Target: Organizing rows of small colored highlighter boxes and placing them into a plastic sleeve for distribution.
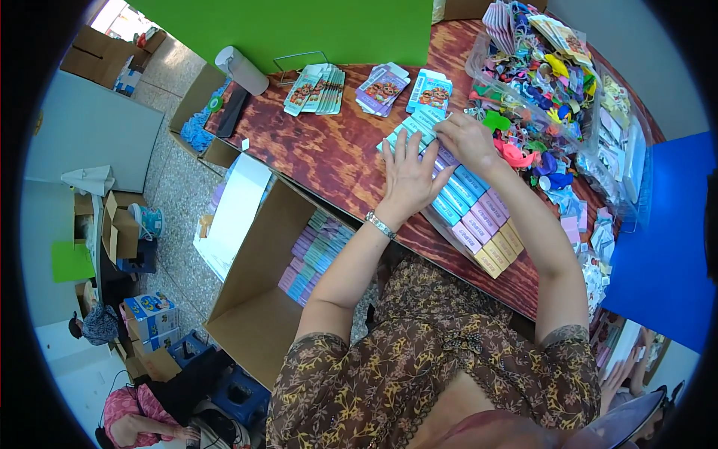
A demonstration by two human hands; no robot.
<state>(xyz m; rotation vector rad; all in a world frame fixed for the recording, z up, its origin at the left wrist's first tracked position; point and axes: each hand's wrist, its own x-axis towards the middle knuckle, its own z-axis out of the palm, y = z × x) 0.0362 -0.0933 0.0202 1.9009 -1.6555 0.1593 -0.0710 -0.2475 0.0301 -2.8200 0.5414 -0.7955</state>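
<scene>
Small cartons stand packed in colour rows on the red wood-grain table [340,161]. Mint-green boxes [428,117] form the far end, followed by purple boxes [446,155], blue boxes [471,181], pink boxes [482,218] and yellow boxes [499,251] nearest me. My left hand [410,176] lies over the left side of the mint and purple rows, fingers spread. At the right end of the mint row, my right hand [467,142] has its fingers bent and together on a mint-green box; the fingertips are partly hidden.
Flat printed cartons [315,90] lie stacked along the far side, near a white bottle [241,71]. Clear trays of colourful trinkets [550,90] fill the right side. Left of the table, an open cardboard box [250,329] holds rows of small cartons. Another person [142,415] sits lower left.
</scene>
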